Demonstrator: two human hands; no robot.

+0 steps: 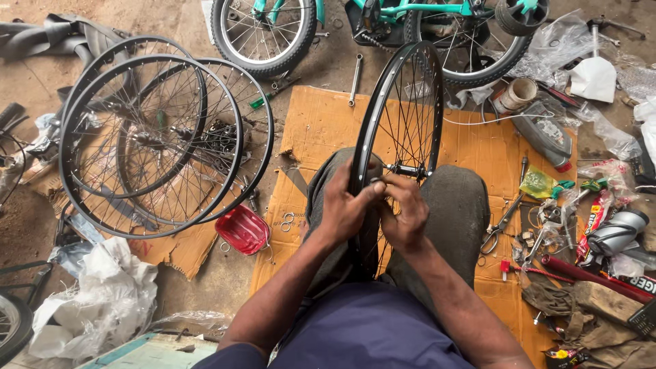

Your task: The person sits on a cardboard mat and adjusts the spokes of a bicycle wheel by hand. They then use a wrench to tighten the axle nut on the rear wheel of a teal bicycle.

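- Your left hand [345, 208] is closed around the black rim of the spoked wheel [403, 116], thumb side toward the hub; the fingers wrap the rim and grip it.
- Your right hand [405, 212] sits just beside the left, fingers curled narrow and pinched at the wheel's hub axle [403, 169]. Whether a small part is held between the fingertips cannot be told.
- The wheel stands upright on edge between your knees, its lower part hidden behind your hands and lap, its top leaning away toward the teal bicycle [383, 20].
- You sit on a sheet of brown cardboard [321, 119] spread on the dirt floor.
- To your left, three more black spoked rims [150, 137] lie stacked and overlapping, partly on another cardboard piece.
- A small red tray [243, 229] rests near the lowest rim of that stack, at the cardboard's left edge, with a few small metal rings just beside it.
- To your right: a pair of scissors [497, 229] on the cardboard, a grey bottle with a red cap [547, 137] above it, a roll of tape [516, 94] near the bicycle's rear wheel.
- Further right, a clutter of packets, plastic wrap and hand tools; individual items too jumbled to tell apart.
- Crumpled white plastic [102, 301] lies at lower left, well apart from your hands.
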